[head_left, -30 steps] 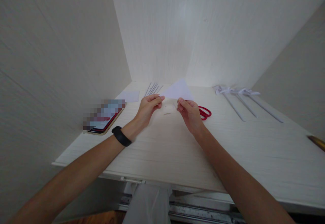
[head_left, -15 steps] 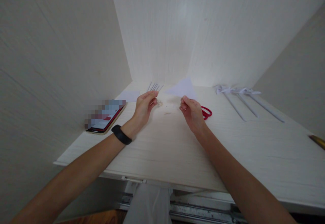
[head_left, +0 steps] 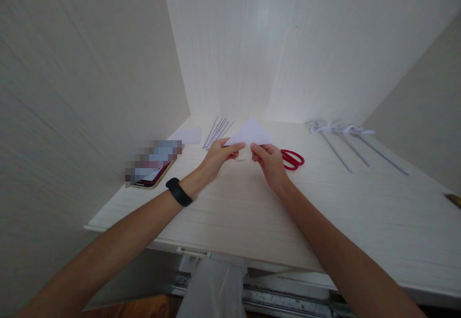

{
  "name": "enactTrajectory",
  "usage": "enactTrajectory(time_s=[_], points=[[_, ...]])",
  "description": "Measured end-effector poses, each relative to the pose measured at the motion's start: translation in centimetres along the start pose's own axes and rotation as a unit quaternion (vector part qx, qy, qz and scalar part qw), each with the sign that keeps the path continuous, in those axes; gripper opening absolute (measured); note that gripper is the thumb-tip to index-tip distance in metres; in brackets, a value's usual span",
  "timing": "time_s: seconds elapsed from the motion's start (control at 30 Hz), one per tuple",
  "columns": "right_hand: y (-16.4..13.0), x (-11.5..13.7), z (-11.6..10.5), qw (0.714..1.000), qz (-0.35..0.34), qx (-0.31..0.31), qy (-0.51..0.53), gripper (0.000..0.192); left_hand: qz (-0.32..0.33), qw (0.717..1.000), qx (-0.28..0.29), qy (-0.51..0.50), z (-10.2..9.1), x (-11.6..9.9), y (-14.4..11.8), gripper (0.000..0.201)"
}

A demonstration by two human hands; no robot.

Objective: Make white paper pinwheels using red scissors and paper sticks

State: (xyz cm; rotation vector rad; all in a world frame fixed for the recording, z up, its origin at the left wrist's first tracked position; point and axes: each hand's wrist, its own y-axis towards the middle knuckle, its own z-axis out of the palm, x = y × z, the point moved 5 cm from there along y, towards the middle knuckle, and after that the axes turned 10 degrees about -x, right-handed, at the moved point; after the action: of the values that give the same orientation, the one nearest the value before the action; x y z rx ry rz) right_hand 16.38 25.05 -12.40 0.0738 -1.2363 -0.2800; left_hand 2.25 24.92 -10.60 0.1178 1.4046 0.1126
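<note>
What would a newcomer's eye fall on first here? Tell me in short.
First, the white paper triangle at the middle of the desk, pinched at its lower edge by the left hand and the right hand. Next, the red scissors lying just right of the right hand, the brightest colour on the pale desk.

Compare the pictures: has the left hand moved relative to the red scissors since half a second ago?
Yes. The left hand has closed in rightward toward the red scissors, now pinching the white paper triangle.
</note>
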Motion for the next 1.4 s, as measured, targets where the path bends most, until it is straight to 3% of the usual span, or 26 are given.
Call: enactTrajectory(time_s=[0.33, 0.53, 0.83, 1.0, 1.17, 1.27, 1.4], points=[[-0.2, -0.6, 0.5, 0.999, 0.02, 0.043, -0.022, 0.025, 0.032, 0.998, -0.011, 0.052, -0.1, 0.0, -0.1, 0.029], [0.0, -0.3, 0.3, 0.999, 0.015, 0.027, -0.037, 0.027, 0.073, 0.991, -0.038, 0.103, -0.5, -0.6, 0.1, 0.034], [1.5, 0.6, -1.7, 0.998, 0.013, -0.068, 0.006, 0.024, 0.092, 0.988, -0.074, 0.103, -1.1, -0.6, 0.4, 0.038], [2.3, 0.7, -3.2, 0.989, -0.003, -0.14, 0.042, 0.025, 0.095, 0.989, -0.07, 0.088, -1.0, -0.2, 0.4, 0.038], [2.8, 0.9, -5.6, 0.972, -0.017, -0.228, 0.056, 0.03, 0.093, 0.987, -0.114, 0.07, -2.0, 0.0, 0.7, 0.031], [2.8, 0.5, -5.2, 0.979, 0.006, -0.197, 0.045, 0.036, 0.1, 0.983, -0.13, 0.081, -2.1, 0.0, 0.7, 0.032], [2.2, -0.1, -2.9, 0.994, 0.006, -0.109, 0.006, 0.039, 0.104, 0.986, -0.094, 0.09, -1.5, 0.3, 0.7, 0.029]])
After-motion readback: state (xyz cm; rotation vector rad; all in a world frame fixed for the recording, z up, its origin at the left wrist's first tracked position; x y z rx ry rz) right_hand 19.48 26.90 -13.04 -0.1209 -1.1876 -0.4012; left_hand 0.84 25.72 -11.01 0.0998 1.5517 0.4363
